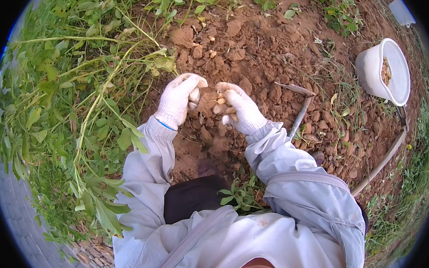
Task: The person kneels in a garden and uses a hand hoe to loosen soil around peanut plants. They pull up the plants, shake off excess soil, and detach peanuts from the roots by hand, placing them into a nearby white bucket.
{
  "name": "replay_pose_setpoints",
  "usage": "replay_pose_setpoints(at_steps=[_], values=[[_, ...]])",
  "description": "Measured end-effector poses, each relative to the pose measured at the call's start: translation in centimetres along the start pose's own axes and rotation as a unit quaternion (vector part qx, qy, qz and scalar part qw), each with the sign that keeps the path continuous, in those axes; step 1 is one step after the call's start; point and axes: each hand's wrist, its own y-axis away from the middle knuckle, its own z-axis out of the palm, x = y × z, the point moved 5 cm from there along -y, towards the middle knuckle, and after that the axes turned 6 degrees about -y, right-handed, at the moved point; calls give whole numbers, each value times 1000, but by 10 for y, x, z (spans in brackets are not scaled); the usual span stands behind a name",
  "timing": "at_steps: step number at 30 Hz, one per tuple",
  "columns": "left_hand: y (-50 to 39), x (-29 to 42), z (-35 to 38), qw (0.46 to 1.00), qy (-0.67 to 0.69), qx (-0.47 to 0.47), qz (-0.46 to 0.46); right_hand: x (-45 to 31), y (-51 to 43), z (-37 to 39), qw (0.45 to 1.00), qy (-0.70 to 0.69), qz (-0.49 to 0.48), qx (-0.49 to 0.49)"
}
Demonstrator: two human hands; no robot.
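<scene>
My left hand [183, 99], in a white knit glove, is curled at the centre of the view beside the base of uprooted leafy stems [104, 88]; its fingertips are pinched, and whether anything is between them cannot be told. Just to its right, my right hand [239, 105], gloved alike, is closed around several peanut pods [231, 111]. A small gap separates the two hands. Beyond them, a few pods [212, 53] lie on the clods of reddish soil [237, 37].
A white plastic bucket [370, 67] holding peanuts stands at the right. Close to my right sleeve lies a hoe-like tool with a metal head [297, 89]. A curved wooden handle [380, 164] lies farther right. Dense green plants [55, 125] fill the left side. A pale container [402, 12] is at top right.
</scene>
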Motion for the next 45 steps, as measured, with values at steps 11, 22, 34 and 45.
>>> replay_pose_setpoints(at_steps=[11,22,34,45], values=[[13,-13,30,829,-557,-20,46,-31,6,-8,980,195,-47,15],[2,-37,7,937,-296,-127,-138,-45,9,14,832,548,-93,-7],[36,-64,46,912,-201,-272,-232,-114,24,-26,731,654,-184,66],[18,-43,39,969,80,-204,-116,-391,219,-51,751,209,-579,240]])
